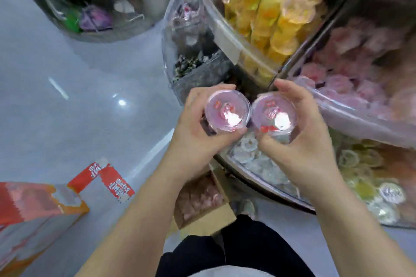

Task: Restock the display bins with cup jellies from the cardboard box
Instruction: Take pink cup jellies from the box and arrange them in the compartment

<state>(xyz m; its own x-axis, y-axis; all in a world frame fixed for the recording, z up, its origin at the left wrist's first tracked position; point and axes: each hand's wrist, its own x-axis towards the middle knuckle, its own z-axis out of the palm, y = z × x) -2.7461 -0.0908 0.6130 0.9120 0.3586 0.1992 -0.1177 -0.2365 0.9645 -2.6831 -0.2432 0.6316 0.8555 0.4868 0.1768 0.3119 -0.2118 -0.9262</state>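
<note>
My left hand (193, 132) grips a pink cup jelly (227, 111) with its printed lid facing up. Beside it, my right hand (301, 139) grips a second pink cup jelly (273, 114). The two cups almost touch, held in front of the curved clear display bins. To the right is a bin of pink cup jellies (351, 87); above it is a bin of yellow cup jellies (276, 13). An open cardboard box (209, 216) with more pink cups stands on the floor below my forearms.
A lower bin of clear and yellow cups (360, 175) sits at the right. Red-and-white cartons (33, 209) lie on the grey floor at the left, with a torn flap (108, 177) nearby. A round metal stand (94, 4) with wrapped sweets is behind.
</note>
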